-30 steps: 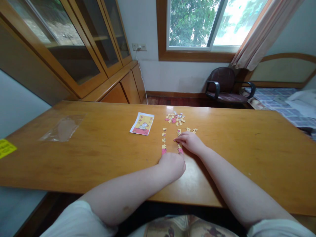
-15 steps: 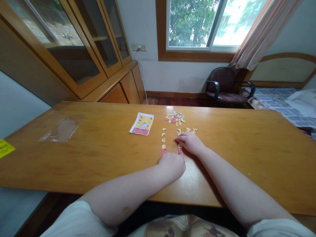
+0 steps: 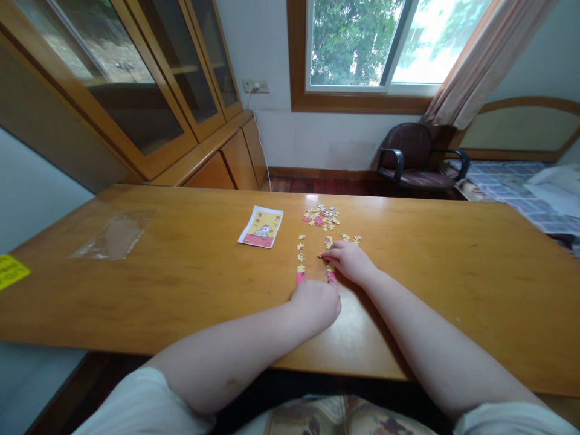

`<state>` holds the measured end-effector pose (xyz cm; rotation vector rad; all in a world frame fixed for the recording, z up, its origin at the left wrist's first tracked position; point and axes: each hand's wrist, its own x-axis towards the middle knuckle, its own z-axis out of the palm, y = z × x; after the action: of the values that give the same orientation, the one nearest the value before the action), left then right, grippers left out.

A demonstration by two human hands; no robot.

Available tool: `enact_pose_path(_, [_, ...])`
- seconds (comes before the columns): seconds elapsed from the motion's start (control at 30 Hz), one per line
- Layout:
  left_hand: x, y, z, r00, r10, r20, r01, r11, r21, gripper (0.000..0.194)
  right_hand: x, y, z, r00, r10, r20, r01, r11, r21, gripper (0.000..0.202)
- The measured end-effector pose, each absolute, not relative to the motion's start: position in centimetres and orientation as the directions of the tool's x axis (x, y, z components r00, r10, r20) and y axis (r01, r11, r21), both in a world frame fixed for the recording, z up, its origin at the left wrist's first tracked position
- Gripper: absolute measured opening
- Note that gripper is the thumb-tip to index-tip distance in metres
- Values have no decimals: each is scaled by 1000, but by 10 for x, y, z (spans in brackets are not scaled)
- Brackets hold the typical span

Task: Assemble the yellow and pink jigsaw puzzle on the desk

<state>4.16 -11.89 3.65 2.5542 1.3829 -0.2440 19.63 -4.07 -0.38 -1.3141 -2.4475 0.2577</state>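
Note:
My right hand [image 3: 351, 261] rests over the table with its fingertips pinched on a small puzzle piece [image 3: 320, 255]. Just below it, my left hand [image 3: 316, 304] is curled. One of its fingers touches the pink puzzle pieces [image 3: 331, 277] at the foot of the right-hand column; its other fingertips are hidden. Yellow and pink pieces form a left-hand column [image 3: 301, 257]. Part of the right-hand column lies under my right fingers, with a yellow piece [image 3: 328, 241] showing at its top.
A loose pile of puzzle pieces [image 3: 321, 216] lies farther back, with several yellow pieces [image 3: 351, 238] beyond my right hand. To the left are a picture card [image 3: 261, 228] and a clear plastic bag [image 3: 115, 235] on the wooden table [image 3: 190, 290]. An office chair [image 3: 414, 154] stands behind.

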Motion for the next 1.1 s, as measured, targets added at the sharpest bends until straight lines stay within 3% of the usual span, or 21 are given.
enact_pose_path(0.73, [42, -119, 42, 542, 795, -273, 839, -529, 124, 49, 195, -43, -5, -500, 833, 236, 764, 553, -333, 23])
enact_pose_path(1.1, [42, -118, 47, 539, 790, -292, 842, -518, 152, 39, 196, -44, 0, -523, 817, 244, 739, 577, -346, 23])
